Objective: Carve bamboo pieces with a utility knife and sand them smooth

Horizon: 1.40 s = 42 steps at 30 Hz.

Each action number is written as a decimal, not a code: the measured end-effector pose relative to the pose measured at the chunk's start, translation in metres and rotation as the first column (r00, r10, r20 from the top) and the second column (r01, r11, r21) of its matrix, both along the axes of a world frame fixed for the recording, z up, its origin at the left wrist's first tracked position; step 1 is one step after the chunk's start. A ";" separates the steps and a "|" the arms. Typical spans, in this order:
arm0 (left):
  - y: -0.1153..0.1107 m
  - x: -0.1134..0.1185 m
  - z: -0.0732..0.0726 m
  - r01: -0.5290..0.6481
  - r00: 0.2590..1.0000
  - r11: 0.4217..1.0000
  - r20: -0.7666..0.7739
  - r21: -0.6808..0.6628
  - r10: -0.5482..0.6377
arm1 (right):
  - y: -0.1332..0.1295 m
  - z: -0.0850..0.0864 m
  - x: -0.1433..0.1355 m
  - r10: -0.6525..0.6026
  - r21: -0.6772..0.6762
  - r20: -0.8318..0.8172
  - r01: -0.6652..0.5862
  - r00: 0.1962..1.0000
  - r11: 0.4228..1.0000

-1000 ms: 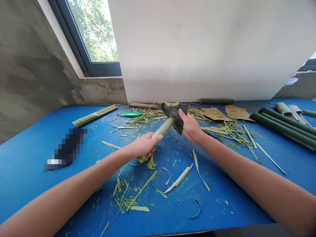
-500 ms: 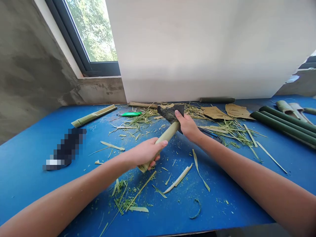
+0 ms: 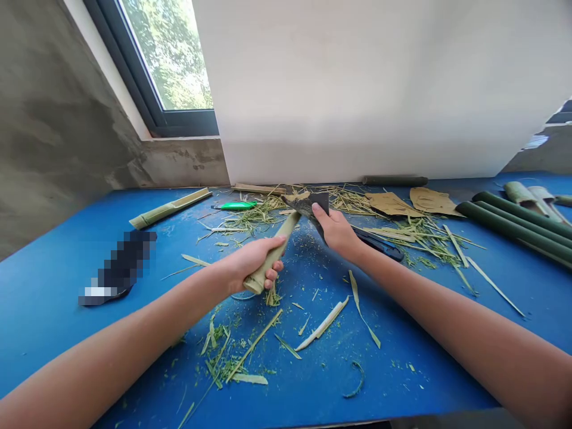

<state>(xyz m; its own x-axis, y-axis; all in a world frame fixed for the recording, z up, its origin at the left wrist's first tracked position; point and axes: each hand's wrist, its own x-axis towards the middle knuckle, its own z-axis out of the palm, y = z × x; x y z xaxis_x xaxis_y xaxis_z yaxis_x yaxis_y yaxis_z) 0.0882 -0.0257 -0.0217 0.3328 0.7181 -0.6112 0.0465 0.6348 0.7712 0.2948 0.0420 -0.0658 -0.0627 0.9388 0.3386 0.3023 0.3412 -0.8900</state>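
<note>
My left hand is wrapped round a peeled, pale green piece of bamboo that slants away from me above the table. My right hand grips a dark sheet of sandpaper, thumb on top. That sheet lies by the far end of the bamboo; whether they touch there I cannot tell. Beneath my right wrist a black tool is partly hidden. Bamboo shavings are scattered on the blue table below both hands.
Green bamboo lengths lie at the right. Torn brown sheets rest at the back, beside more shavings. A green-handled cutter, a split bamboo piece and a blurred-out dark object are on the left. A white board stands behind.
The bamboo has shifted slightly left and turned, and its near end now shows past my left hand. The sandpaper has slid toward the bamboo's far end and partly off it.
</note>
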 end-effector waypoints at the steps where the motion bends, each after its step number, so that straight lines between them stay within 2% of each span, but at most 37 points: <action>1: -0.001 0.000 0.000 0.010 1.000 1.000 0.009 -0.010 -0.010 | -0.004 0.001 -0.002 0.002 0.028 0.040 -0.003 0.999 1.000; 4: -0.002 -0.002 0.001 0.043 0.999 0.999 0.026 -0.005 -0.043 | -0.013 0.007 -0.003 -0.056 0.157 0.137 0.035 0.989 0.987; 8: -0.005 -0.003 -0.003 0.096 0.995 0.995 -0.018 0.002 -0.096 | -0.013 0.013 0.004 -0.199 0.308 0.143 0.148 0.969 0.940; 10: -0.007 -0.002 -0.006 0.174 0.985 0.985 -0.016 0.007 -0.174 | -0.009 0.012 0.008 -0.138 0.338 0.212 0.060 0.968 0.939; 12: -0.008 -0.002 -0.009 0.220 0.975 0.975 -0.022 0.016 -0.219 | -0.005 0.009 0.010 0.005 0.289 0.328 -0.106 0.945 0.951; 14: -0.007 -0.002 -0.012 0.202 0.979 0.979 -0.035 0.007 -0.201 | -0.002 0.005 0.011 0.093 0.220 0.407 -0.196 0.909 0.956; 18: -0.008 -0.001 -0.009 0.143 0.990 0.990 -0.016 -0.018 -0.143 | 0.000 0.002 0.011 0.085 0.270 0.438 -0.221 0.895 0.937; 21: -0.012 0.003 -0.004 0.179 0.984 0.984 -0.018 -0.019 -0.180 | -0.002 0.004 0.011 0.117 0.318 0.458 -0.285 0.881 0.904; 23: -0.012 0.004 -0.001 0.184 0.983 0.983 -0.004 -0.021 -0.184 | -0.003 0.006 0.011 0.099 0.312 0.463 -0.267 0.881 0.912; 27: -0.013 0.004 0.000 0.090 0.996 0.996 -0.009 -0.009 -0.090 | -0.004 0.007 0.009 0.049 0.342 0.430 -0.213 0.902 0.915; 31: -0.013 0.003 -0.002 0.175 0.985 0.984 -0.002 -0.041 -0.175 | -0.002 0.004 0.008 0.034 0.323 0.440 -0.194 0.897 0.926; 35: -0.013 0.003 -0.004 0.098 0.995 0.994 0.028 -0.042 -0.097 | -0.001 0.001 0.010 -0.013 0.315 0.368 -0.112 0.930 0.943; 39: -0.014 0.003 -0.005 0.193 0.981 0.977 0.049 -0.086 -0.190 | 0.001 0.001 0.010 0.047 0.290 0.382 -0.168 0.923 0.942; 40: -0.013 0.003 -0.005 0.194 0.980 0.978 0.050 -0.076 -0.191 | 0.001 0.000 0.010 0.044 0.279 0.377 -0.159 0.925 0.947; 42: -0.011 0.002 -0.004 0.119 0.992 0.992 0.037 -0.046 -0.118 | 0.002 0.000 0.010 0.010 0.257 0.353 -0.108 0.936 0.960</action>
<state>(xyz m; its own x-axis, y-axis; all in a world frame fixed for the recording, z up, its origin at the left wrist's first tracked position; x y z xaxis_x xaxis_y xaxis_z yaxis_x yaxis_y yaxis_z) 0.0902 -0.0364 -0.0260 0.4353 0.6422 -0.6309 0.0976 0.6630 0.7422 0.3046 0.0436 -0.0658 -0.2736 0.8068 0.5236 0.5456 0.5785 -0.6064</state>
